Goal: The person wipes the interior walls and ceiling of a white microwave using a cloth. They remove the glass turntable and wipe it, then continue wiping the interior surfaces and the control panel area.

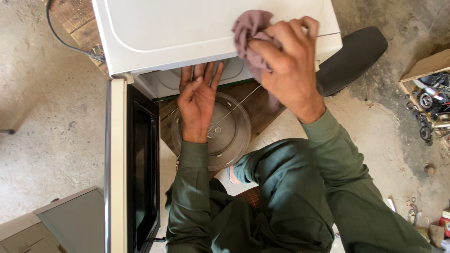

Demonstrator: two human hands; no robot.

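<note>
A white microwave oven (187, 33) stands on a wooden board, seen from above, with its door (133, 164) swung open toward me on the left. My right hand (288, 65) presses a crumpled mauve cloth (251, 40) against the oven's top near its front right edge. My left hand (199, 100) is flat with fingers spread, reaching into the oven's opening just under the top. Below it lies a round clear glass turntable plate (232, 136) on the wood. I wear dark green sleeves and sit close to the oven.
A black cable (61, 40) runs off the oven's back left. A dark cushion-like object (354, 56) lies to the right. A box of metal parts (429, 100) sits at the far right. A grey appliance casing (56, 225) is at the bottom left. Concrete floor surrounds everything.
</note>
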